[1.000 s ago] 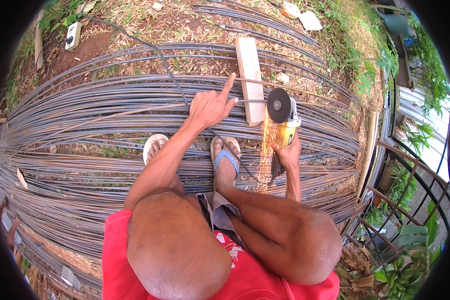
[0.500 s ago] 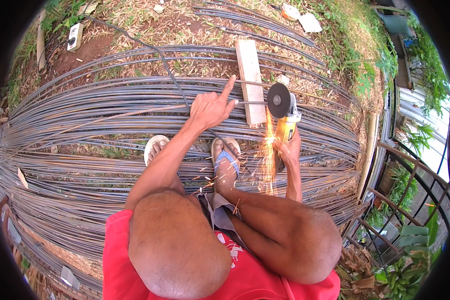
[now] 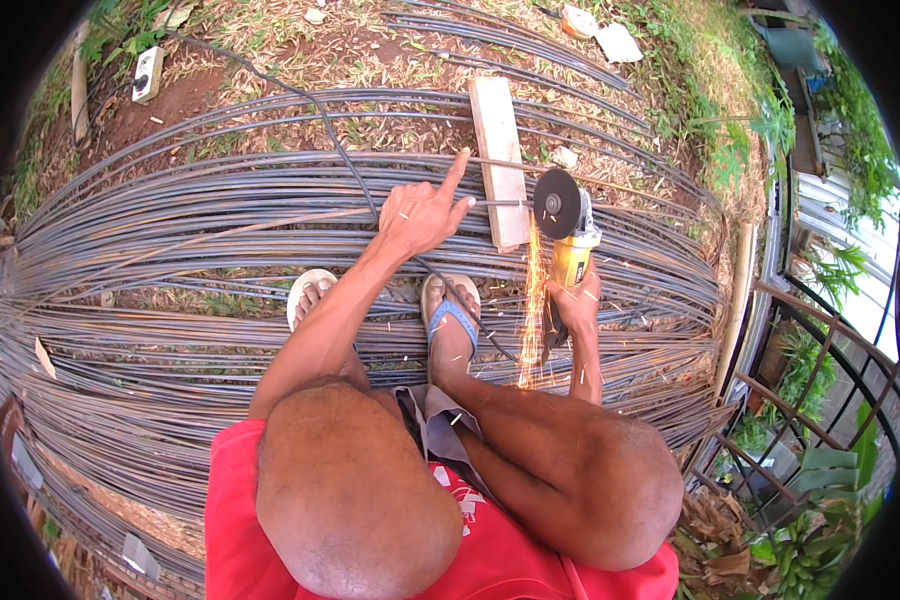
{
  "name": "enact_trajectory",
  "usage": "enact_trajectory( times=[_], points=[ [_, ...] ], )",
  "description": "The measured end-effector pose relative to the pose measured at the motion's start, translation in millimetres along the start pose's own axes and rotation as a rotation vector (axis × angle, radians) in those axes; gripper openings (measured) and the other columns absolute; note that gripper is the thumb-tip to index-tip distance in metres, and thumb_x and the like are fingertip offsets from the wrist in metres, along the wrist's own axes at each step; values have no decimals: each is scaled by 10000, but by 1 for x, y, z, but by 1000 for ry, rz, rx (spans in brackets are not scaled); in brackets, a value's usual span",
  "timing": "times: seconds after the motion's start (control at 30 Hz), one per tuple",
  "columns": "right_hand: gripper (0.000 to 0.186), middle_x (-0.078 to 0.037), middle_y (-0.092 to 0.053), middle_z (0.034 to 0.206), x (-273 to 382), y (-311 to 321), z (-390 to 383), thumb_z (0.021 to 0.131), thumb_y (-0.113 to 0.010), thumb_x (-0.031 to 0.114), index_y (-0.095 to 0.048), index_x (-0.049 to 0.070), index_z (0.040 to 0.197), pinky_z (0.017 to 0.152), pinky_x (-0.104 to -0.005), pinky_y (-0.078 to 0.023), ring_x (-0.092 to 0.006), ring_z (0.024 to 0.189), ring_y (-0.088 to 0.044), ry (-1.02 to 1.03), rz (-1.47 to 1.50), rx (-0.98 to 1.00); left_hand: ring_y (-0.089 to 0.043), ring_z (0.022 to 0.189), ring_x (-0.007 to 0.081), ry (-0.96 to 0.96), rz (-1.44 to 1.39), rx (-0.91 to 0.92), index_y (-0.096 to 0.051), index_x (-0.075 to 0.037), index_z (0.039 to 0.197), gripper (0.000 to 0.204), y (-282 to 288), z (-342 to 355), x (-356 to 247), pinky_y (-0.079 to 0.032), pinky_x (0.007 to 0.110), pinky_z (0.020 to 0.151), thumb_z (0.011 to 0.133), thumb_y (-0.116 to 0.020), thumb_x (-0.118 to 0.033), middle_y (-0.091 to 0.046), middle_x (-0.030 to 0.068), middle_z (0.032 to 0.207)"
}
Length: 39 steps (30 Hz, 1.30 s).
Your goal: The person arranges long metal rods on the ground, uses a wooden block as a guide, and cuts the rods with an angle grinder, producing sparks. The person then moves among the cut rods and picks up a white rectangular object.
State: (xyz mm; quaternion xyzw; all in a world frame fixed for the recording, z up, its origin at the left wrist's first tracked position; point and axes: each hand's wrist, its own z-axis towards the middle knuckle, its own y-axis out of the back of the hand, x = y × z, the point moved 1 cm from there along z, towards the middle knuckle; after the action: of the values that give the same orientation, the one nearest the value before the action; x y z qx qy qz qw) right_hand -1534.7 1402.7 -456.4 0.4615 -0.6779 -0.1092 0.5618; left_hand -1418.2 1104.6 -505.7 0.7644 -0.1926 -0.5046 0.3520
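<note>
My right hand (image 3: 577,300) is wrapped round the body of a yellow angle grinder (image 3: 570,262). Its dark disc (image 3: 558,190) meets a thin steel rod (image 3: 502,203) just past the right edge of a wooden board (image 3: 494,120). Orange sparks stream from the disc back past the right hand. Left of the board, my left hand (image 3: 420,215) grips that rod, its index finger stretched forward and its thumb pointing toward the disc. The rod crosses on top of the board; how the curled fingers hold it is hidden beneath the hand.
Long steel rods (image 3: 220,205) cover the ground in bundles, under and around my sandalled feet (image 3: 452,315). A black cable (image 3: 335,140) runs across them, close by my left wrist. A white socket strip (image 3: 147,74) lies at the far left. A metal railing (image 3: 820,360) stands at right.
The spark stream is narrower and leans slightly more to the left, with a few specks scattered. Both hands, the grinder and the rod keep almost the same places.
</note>
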Motion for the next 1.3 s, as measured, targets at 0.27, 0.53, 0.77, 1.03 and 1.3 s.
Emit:
enact_trajectory(
  times=[0.27,0.53,0.77,1.03,1.3],
  points=[
    [656,-127,-733,1068,-2,-2,8,688,-805,32,-596,-15,1308,903,-368,-555,-237,954,-691,-3,4,11,-668,585,458,9,7,17,-243,-217,1692,780,1,0,1,-548,583,603,1040,-573,-491,-658,232,616],
    [633,-133,-733,1052,6,2,-2,686,-800,61,-602,-3,1283,879,-384,-565,-242,938,-699,-21,-23,0,-666,579,451,4,-2,21,-233,-228,1697,784,0,0,0,-551,578,610,1042,-574,-491,-661,221,616],
    [630,-84,-721,1023,5,2,-5,677,-824,-17,-607,-3,1268,845,-337,-559,-192,893,-675,-4,-52,-13,-670,581,449,22,-9,44,-234,-228,1697,783,2,0,-1,-554,575,611,1042,-570,-496,-658,218,611],
    [617,-92,-714,1028,6,-2,3,685,-809,11,-606,-2,1268,842,-346,-558,-191,913,-677,-2,-1,-14,-672,586,455,8,5,15,-235,-225,1695,779,1,-1,0,-552,582,613,1045,-566,-497,-660,223,614],
    [678,-119,-730,1058,8,0,-1,677,-820,67,-600,-1,1315,873,-381,-566,-241,922,-696,-16,36,20,-667,586,460,17,-3,39,-229,-220,1697,789,3,-1,0,-542,582,603,1041,-572,-494,-659,222,613]
  ],
)
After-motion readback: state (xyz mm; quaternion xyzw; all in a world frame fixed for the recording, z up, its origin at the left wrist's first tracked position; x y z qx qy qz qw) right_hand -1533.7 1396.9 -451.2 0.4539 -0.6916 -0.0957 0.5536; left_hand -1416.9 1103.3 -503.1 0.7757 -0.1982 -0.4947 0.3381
